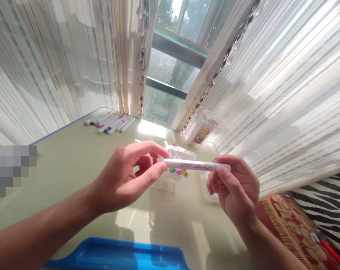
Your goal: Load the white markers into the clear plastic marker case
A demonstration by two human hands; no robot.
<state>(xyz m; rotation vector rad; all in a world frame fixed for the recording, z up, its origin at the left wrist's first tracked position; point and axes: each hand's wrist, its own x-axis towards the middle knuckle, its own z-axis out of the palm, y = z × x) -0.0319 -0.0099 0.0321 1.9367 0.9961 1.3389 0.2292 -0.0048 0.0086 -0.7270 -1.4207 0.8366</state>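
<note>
A white marker pen (192, 165) with printed lettering and red ends lies level between my two hands, above the table. My left hand (130, 176) pinches its left end between thumb and fingers. At the other end, my right hand (237, 187) grips it with thumb and forefinger. Behind and below the marker stands a clear plastic case (181, 150), partly hidden by it. Several coloured round marker ends (178, 171) show in that case, among them yellow, green and pink.
Several white markers with coloured caps (110, 122) lie at the far left of the table (74, 165). A clear labelled box (203, 129) stands at the back right. A clear lid or tray (206, 183) is partly behind my right hand. A blue tray (125, 255) sits in front.
</note>
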